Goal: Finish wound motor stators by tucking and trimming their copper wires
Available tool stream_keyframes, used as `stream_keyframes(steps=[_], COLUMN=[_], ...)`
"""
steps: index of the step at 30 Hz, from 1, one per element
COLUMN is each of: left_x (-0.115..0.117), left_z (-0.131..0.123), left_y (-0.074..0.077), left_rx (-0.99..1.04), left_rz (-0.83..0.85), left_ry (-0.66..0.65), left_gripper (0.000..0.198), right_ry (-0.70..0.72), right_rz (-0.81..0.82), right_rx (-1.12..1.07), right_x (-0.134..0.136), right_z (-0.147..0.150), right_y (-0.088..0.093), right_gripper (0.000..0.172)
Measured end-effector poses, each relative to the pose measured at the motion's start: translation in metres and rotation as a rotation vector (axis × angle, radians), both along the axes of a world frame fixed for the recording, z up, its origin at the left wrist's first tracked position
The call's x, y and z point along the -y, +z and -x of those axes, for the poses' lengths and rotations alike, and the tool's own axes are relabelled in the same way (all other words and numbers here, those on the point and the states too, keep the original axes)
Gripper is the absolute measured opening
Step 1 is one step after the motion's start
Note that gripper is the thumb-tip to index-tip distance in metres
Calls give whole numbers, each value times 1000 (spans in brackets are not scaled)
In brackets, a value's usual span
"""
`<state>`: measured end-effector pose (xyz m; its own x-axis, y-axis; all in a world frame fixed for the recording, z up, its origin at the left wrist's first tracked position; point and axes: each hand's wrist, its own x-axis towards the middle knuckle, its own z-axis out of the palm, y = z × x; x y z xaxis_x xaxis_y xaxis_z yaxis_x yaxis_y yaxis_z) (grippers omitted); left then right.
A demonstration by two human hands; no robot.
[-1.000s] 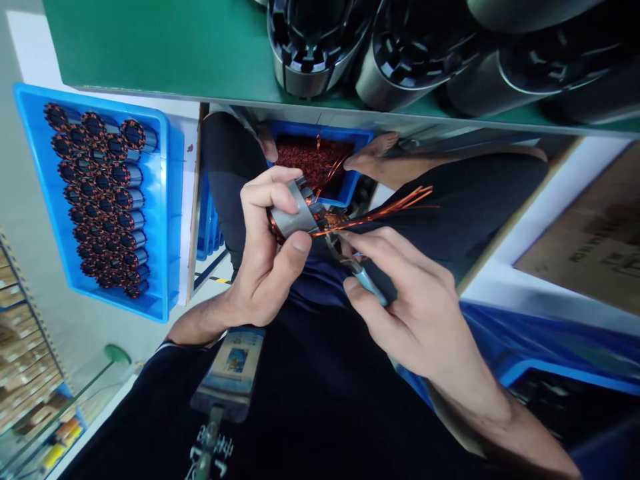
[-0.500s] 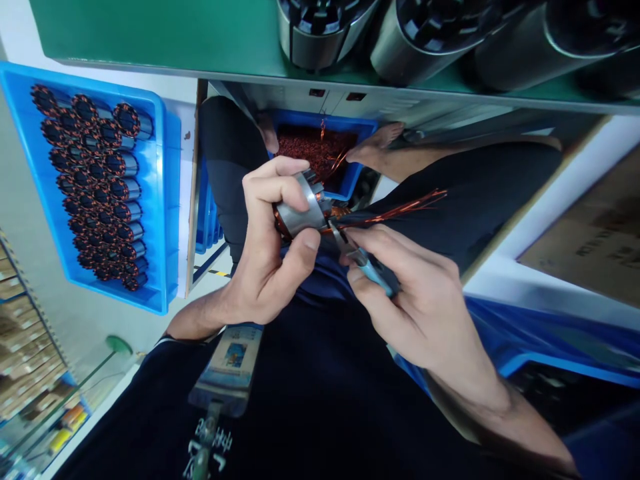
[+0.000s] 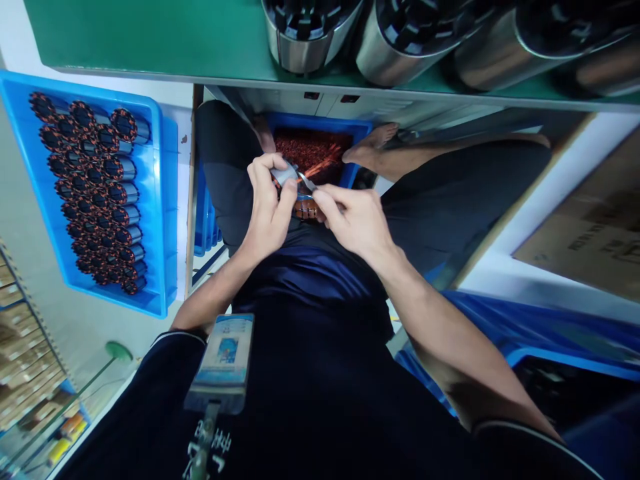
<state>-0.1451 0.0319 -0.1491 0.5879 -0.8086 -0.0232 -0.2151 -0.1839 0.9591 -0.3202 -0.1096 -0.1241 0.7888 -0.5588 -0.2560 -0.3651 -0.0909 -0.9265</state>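
My left hand [image 3: 266, 210] is closed around a metal motor stator [image 3: 285, 175], held above a floor bin. In my right hand [image 3: 357, 217] is a small pair of wire nippers [image 3: 307, 181], their jaws close against the stator's wire end. The nippers' handles are mostly hidden by my fingers. Several reddish copper wires [image 3: 327, 159] stretch away from the jaws over the bin; whether they are still attached to the stator I cannot tell. Below the hands, partly covered, shows a copper-coloured piece [image 3: 305, 211] with dark lines.
Between my feet stands a blue bin [image 3: 356, 175] full of copper wire scraps [image 3: 303, 143]. A blue tray [image 3: 159, 233] with rows of wound stators lies at the left. Large metal cylinders [image 3: 300, 53] stand on the green bench [image 3: 150, 40]. A cardboard box [image 3: 590, 220] is at the right.
Both hands have moved down and away from my body, toward the bin, with the stator and nippers. The copper wires that pointed right past my right hand now lie over the bin.
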Motion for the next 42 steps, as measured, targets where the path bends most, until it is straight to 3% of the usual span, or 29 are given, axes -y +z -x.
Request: stream_keyframes(steps=[3, 5, 7, 9, 12, 18, 21, 23, 25, 26, 28, 31, 33, 37, 40, 42], left_x=[8, 12, 15, 15, 12, -3, -11, -16, -19, -21, -23, -24, -23, -20, -17, -15], left_z=[-14, -23, -29, -31, -27, -7, -2, 0, 2, 3, 6, 11, 14, 20, 25, 26], left_y=[-75, -110, -126, -126, -100, -14, 27, 51, 72, 82, 98, 114, 118, 116, 111, 108], left_rx=[110, 123, 118, 114, 212, 548, 593, 480, 196, -15, -459, -820, -826, -730, -750, -731], left_rz=[-82, -132, -155, -157, -98, 9, 41, 118, 181, 164, 72, 23, 68, 89, 112, 159], left_ry=[83, 100, 106, 108, 73, -153, -246, -234, -210, -197, -236, -330, -354, -284, -221, -205], left_gripper=[55, 47, 35, 29, 37, 41, 46, 67, 101, 103, 80, 56, 54, 54, 49, 48], right_ry=[26, 35, 47, 54, 35, 11, 42, 65, 105, 133, 204, 281, 296, 231, 125, 95], right_rz=[-94, -165, -252, -329, -412, -535, -586, -570, -494, -446, -348, -172, -71, 55, 73, 84], right_rx=[-39, -60, -68, -48, 6, 156, 238, 293, 359, 398, 480, 556, 546, 406, 268, 205], right_x=[10, 13, 16, 20, 25, 10, 4, 5, 8, 11, 16, 22, 24, 21, 12, 7], right_z=[-25, -36, -41, -42, -39, -34, -24, -12, -1, 4, 12, 18, 21, 27, 33, 37], right_y=[-58, -87, -104, -108, -96, -41, -16, -2, 11, 18, 30, 46, 55, 71, 82, 89], right_gripper=[93, 101, 105, 104, 98, 83, 75, 65, 52, 45, 32, 17, 16, 24, 44, 48])
